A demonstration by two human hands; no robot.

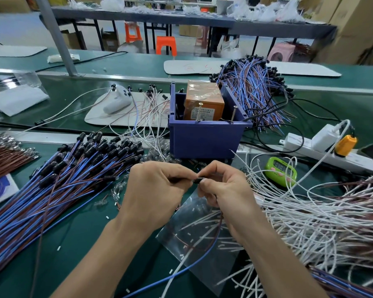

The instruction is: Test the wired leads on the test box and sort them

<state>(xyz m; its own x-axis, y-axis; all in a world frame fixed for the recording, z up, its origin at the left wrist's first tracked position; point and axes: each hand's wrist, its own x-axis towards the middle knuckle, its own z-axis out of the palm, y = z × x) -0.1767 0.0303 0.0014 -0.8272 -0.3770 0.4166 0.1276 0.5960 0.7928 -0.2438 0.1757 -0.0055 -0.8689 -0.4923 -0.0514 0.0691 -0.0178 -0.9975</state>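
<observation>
The left grip (157,190) and right grip (222,190) meet fingertip to fingertip, both pinched on the small black holder (199,180) of one lead. Its blue and brown wires (217,235) trail beneath the right grip across a clear bag (177,231). The test box (205,134), a blue bin holding an orange unit, stands just beyond both grips on the tabletop (84,229).

Blue-brown leads (63,179) lie piled left of the left grip, and white wires (310,211) lie tangled right of the right grip. Lifted toward the box, the trailing wires could snag that white tangle and drag strands along. A slipping pinch could drop the lead into either pile, unsorted.
</observation>
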